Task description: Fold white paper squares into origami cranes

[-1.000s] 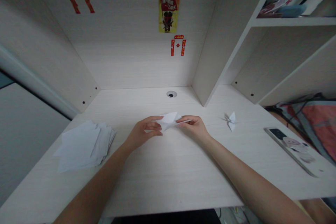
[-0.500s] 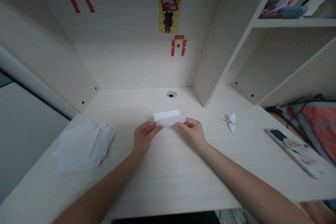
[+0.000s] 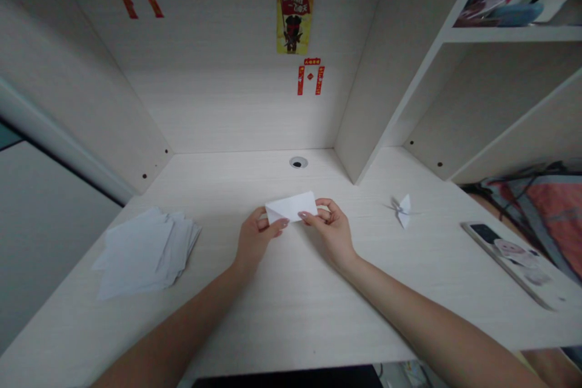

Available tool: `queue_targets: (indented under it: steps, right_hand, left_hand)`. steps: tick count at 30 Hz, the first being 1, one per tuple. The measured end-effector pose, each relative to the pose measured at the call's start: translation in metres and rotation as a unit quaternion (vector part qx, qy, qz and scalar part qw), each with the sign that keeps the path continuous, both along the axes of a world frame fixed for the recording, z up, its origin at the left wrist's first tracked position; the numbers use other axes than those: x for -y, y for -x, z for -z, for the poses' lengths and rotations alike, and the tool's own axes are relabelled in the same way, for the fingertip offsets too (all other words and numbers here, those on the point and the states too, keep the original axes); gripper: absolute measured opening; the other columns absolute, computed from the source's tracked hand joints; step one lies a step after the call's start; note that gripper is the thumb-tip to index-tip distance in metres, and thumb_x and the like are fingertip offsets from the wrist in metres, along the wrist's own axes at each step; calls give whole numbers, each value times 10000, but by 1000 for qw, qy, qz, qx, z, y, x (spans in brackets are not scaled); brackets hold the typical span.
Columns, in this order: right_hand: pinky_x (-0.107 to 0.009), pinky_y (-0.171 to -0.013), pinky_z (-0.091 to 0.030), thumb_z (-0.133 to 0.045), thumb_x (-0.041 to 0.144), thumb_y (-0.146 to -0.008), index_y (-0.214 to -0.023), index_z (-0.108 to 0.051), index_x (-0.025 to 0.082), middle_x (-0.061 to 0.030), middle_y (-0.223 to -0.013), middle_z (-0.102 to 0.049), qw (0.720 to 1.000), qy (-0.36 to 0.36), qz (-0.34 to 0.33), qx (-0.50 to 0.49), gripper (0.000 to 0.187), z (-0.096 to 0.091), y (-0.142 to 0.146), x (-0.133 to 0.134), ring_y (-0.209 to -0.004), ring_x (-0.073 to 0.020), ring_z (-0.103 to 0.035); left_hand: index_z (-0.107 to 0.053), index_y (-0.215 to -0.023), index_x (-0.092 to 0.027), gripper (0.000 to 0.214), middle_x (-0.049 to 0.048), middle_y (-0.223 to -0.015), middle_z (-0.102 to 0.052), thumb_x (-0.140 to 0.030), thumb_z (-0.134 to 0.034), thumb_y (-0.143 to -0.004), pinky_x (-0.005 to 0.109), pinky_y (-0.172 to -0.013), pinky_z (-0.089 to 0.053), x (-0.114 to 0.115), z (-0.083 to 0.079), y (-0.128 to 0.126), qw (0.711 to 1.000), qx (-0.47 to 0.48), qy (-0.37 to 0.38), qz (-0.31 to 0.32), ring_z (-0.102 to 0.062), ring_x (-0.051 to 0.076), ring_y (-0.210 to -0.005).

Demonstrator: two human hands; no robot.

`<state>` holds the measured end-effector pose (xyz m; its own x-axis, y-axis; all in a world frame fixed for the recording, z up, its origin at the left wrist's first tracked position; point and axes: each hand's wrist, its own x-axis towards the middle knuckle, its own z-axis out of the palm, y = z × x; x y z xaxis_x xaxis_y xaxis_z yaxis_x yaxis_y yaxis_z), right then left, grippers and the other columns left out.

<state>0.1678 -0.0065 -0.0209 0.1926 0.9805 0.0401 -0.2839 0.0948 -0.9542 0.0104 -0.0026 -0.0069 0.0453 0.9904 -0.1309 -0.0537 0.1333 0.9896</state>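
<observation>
A smooth white rectangle of folded paper (image 3: 293,206), a diagonal crease at its left end, sits mid-desk between the bare left hand (image 3: 254,235) and bare right hand (image 3: 335,231), each pinching one end under a thumb. The pale wood-grained desk (image 3: 273,315) also bears a fanned stack of matte white paper sheets (image 3: 136,254) and a small, pointed white paper figure (image 3: 404,211).

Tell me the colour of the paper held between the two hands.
Plain white, with no print showing; the head view shows it best.
</observation>
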Motion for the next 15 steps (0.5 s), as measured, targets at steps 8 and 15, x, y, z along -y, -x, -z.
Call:
queue_targets:
  steps: [8, 15]
  right_hand:
    - [-227, -546, -455, -767, 316, -603, -1019, -448, 240, 38, -627, -647, 1000, -1, 0, -1, 529, -2, 3, 3, -556, -127, -604]
    - [-237, -552, -465, -775, 326, -585, -1038, -477, 230, 29, -640, -665, 999, 9, -48, 20, 551, 6, 6, 3, -533, -131, -611]
  left_hand:
    - [-604, -1020, -160, 474, 70, -914, -716, -294, -756, -591, 295, -684, -531, 0, 4, -2, 999, -23, -22, 25, -668, 205, -796]
    - [-601, -1024, -156, 422, 76, -986, -700, -299, -718, -645, 309, -751, -522, 0, 4, -3, 998, -30, -40, 25, -655, 216, -879]
